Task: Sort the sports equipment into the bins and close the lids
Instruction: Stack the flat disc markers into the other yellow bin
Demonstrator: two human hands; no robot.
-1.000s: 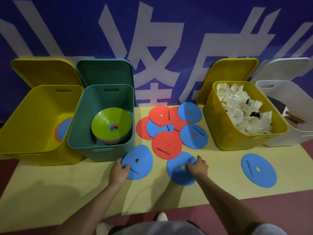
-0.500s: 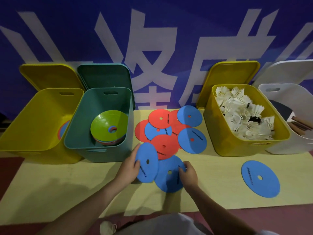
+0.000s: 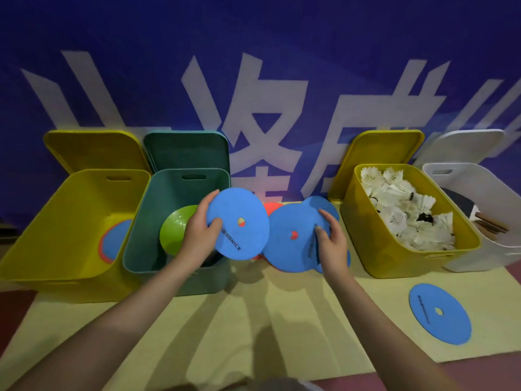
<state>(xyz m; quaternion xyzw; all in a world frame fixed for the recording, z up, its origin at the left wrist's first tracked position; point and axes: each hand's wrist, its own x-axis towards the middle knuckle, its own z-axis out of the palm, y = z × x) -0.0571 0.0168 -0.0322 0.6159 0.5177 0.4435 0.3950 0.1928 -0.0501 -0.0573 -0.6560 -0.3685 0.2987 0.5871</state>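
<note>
Bins (image 3: 394, 249): four, all open
Hands (image 3: 197, 235): two
Blue discs (image 3: 439, 313) fully visible: three
Green cones (image 3: 176, 232): one stack

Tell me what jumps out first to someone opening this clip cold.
The two hands at centre: the left hand grips a blue disc and the right hand grips another blue disc, both lifted above the mat. To the right, the yellow bin brims with white shuttlecocks. One more blue disc lies alone on the mat at lower right.
</note>
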